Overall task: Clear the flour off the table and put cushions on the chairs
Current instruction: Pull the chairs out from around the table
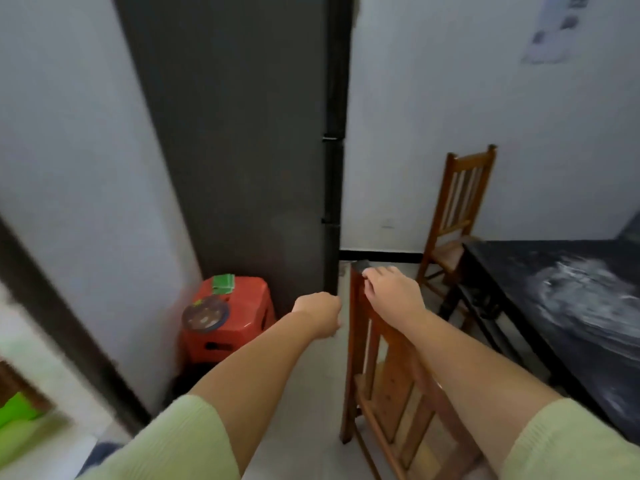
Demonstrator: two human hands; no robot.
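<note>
At the top rail of the near chair, my right hand lies over the wood with its fingers bent down over the far edge, which I read as a hold on the rail, probably to steady or shift the chair so a cushion can go on its seat. Something small and dark pokes out just past those fingers; I cannot tell what it is. The chair leans back toward me, its slatted back running down under my forearm, so the hand looks to be bearing some of its weight.

Left of that grip, my left hand hangs in the air with its fingers curled under and nothing visibly in them. I judge it is idle, perhaps balancing me as I turn.

Further left of it and lower, a red plastic stool sits against the dark fridge, with a round patterned disc and a small green packet on top; whether the disc is a cushion I cannot say.

Right of my holding hand is the dark tabletop, and the flour is smeared in white swirls across it, so that half of the job is not done. Beyond the grip, a second wooden chair stands by the wall at the table's far corner, its seat bare as far as I can see. No cushion is on either chair.
</note>
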